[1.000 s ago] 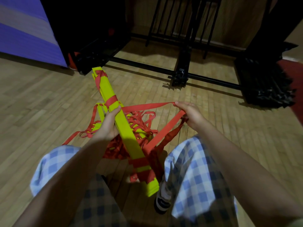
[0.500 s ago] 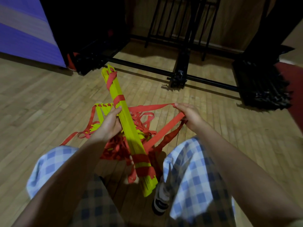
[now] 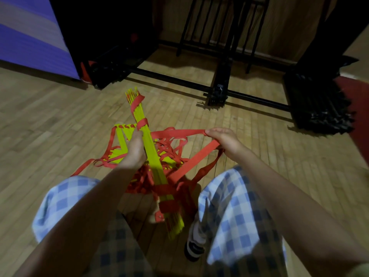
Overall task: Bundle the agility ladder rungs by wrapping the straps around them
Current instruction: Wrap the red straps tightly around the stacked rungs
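Yellow rung bundle gripped mid-length by the left hand — right hand pinches a taut red strap.

Wooden plank floor, light brown, laid in short strips. Lying on it at centre: a loose tangle of red straps with yellow rungs. At 12 o'clock a black metal frame is stood on the boards; at 2 o'clock, a stack of black rods; at 10 o'clock, a purple mat.
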### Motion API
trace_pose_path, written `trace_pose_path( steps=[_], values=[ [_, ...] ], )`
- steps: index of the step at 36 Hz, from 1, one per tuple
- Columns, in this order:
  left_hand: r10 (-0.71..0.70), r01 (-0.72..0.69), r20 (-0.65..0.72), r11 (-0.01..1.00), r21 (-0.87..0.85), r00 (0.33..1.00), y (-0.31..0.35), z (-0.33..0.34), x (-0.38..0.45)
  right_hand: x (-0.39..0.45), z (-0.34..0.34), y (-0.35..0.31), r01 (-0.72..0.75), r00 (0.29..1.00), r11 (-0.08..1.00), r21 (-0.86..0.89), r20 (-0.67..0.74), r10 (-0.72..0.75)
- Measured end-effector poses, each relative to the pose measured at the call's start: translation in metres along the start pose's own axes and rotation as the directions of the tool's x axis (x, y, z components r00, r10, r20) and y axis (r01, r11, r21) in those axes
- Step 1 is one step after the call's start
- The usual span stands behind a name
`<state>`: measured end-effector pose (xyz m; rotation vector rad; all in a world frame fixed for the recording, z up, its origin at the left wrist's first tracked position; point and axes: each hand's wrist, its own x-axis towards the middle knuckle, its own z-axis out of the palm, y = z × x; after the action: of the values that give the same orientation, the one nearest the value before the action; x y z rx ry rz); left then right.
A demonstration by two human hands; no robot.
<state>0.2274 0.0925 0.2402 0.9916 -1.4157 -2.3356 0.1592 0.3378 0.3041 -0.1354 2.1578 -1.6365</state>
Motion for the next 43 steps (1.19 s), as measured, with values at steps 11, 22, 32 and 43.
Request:
trace_pose_path(
  steps=[11, 22, 32, 43],
  values=[
    [-0.165, 0.155, 0.227, 0.986, 0.062, 0.960, 0.005, -0.004, -0.004, 0.001, 0.013, -0.002, 0.026, 0.994, 0.995, -0.091, 0.112, -0.015],
    [-0.228, 0.236, 0.255, 0.972, 0.000, 0.940, 0.004, 0.002, 0.001, 0.010, 0.014, 0.002, 0.025, 0.997, 0.999, -0.040, 0.078, -0.022],
    [-0.147, 0.134, 0.053, 0.971, 0.197, 0.988, -0.033, -0.016, 0.066, 0.011, 0.013, 0.004, 0.040, 0.995, 0.994, -0.100, 0.092, -0.031],
    [-0.061, 0.048, 0.054, 0.976, 0.215, 0.997, -0.005, -0.001, 0.024, 0.014, 0.005, 0.014, 0.038, 0.992, 0.954, -0.298, 0.125, -0.001]
  ],
)
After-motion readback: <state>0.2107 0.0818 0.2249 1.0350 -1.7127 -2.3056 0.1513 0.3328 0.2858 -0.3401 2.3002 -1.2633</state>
